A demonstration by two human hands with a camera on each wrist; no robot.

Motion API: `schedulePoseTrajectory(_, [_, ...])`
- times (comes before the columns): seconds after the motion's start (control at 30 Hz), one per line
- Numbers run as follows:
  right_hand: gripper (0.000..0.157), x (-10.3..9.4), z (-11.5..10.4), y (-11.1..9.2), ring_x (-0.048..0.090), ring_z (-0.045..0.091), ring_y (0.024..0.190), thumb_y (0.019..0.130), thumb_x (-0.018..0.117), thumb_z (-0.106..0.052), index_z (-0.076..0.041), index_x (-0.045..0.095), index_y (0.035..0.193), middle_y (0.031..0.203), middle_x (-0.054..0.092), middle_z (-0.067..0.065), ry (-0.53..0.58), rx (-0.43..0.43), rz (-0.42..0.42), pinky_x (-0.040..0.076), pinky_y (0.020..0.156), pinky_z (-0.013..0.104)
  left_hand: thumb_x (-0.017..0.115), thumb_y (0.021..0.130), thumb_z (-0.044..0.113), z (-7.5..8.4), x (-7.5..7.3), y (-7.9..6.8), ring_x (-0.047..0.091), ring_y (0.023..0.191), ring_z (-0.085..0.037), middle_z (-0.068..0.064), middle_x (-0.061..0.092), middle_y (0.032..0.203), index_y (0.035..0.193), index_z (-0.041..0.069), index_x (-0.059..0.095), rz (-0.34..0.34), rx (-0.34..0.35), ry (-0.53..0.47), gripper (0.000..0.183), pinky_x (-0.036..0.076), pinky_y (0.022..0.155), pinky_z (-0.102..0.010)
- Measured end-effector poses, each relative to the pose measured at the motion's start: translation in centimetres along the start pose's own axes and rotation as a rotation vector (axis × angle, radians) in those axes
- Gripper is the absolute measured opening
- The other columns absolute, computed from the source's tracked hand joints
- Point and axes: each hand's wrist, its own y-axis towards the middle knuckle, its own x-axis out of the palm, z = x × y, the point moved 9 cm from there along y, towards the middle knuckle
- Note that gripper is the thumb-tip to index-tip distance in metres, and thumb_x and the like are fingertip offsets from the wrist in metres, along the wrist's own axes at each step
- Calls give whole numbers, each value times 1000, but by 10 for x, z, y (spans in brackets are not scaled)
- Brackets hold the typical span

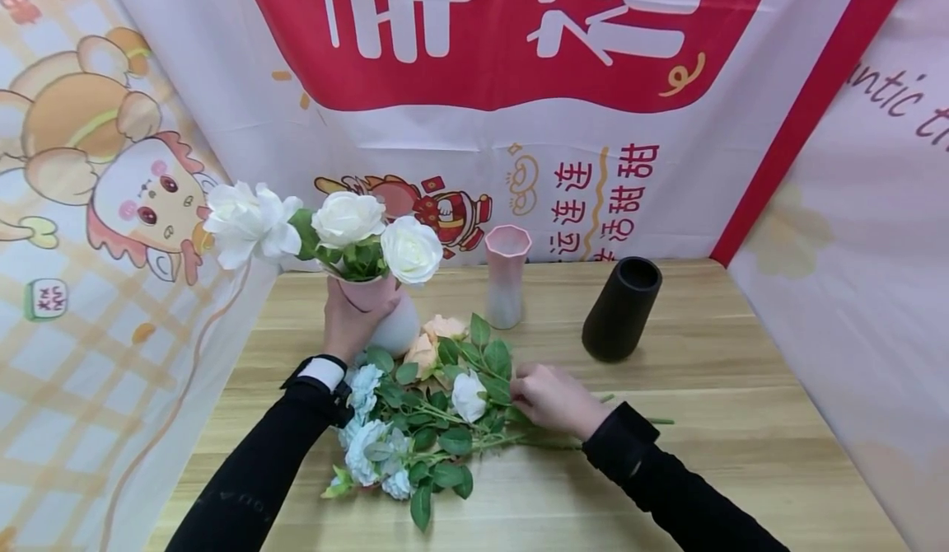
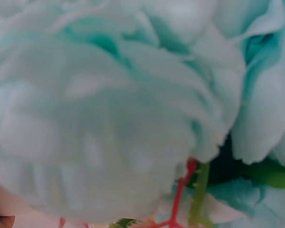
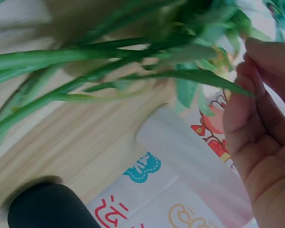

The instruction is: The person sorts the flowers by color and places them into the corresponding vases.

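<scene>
My left hand (image 1: 348,317) grips a pink-and-white vase (image 1: 368,292) near its top. White flowers (image 1: 348,218) with green leaves stand in it. Below, a loose bunch lies on the table: pale blue flowers (image 1: 365,451), peach flowers (image 1: 424,354) and a white rose (image 1: 469,396). Blue petals (image 2: 95,133) fill the left wrist view, hiding that hand's hold. At the bunch's stem side, my right hand (image 1: 556,399) pinches a leafy flower stem between thumb and curled fingers. Green stems (image 3: 52,57) stretch away from the fingers in the right wrist view; the exact pinch point is partly hidden.
A second pink-and-white vase (image 1: 506,280) stands upright at the back of the wooden table (image 1: 712,486). To its right is a black vase (image 1: 621,311). Printed cloth (image 1: 460,128) hangs behind the table and along both sides.
</scene>
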Motion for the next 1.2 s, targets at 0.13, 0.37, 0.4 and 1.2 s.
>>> schedulePoseTrajectory(0.13, [21, 8, -2, -3, 42, 8, 56, 80, 75, -1, -14, 68, 65, 66, 41, -7, -60, -16, 26, 40, 49, 24, 87, 70, 49, 2, -2, 1, 44, 128, -26, -10, 40, 145, 151, 17, 20, 9, 15, 2, 110, 38, 102, -50])
schedulePoseTrajectory(0.37, [27, 24, 3, -3, 49, 16, 56, 73, 64, 11, -11, 64, 58, 66, 50, 1, -270, 4, -4, 43, 46, 31, 88, 70, 47, 5, -3, 2, 44, 128, -26, -10, 40, 145, 151, 17, 20, 12, 17, 0, 110, 38, 103, -50])
schedulePoseTrajectory(0.4, [27, 26, 4, -3, 50, 17, 56, 73, 63, 12, -11, 64, 58, 66, 51, 2, -288, 6, -7, 44, 46, 31, 88, 70, 47, 5, -3, 3, 43, 128, -26, -9, 40, 145, 151, 17, 20, 12, 14, -1, 110, 38, 103, -50])
schedulePoseTrajectory(1.2, [29, 19, 4, -8, 54, 20, 57, 65, 63, 15, -14, 64, 56, 65, 53, 3, -360, 66, 10, 47, 47, 35, 88, 71, 44, 3, -1, -4, 44, 129, -25, -8, 40, 146, 152, 20, 20, 6, -14, -12, 109, 38, 103, -49])
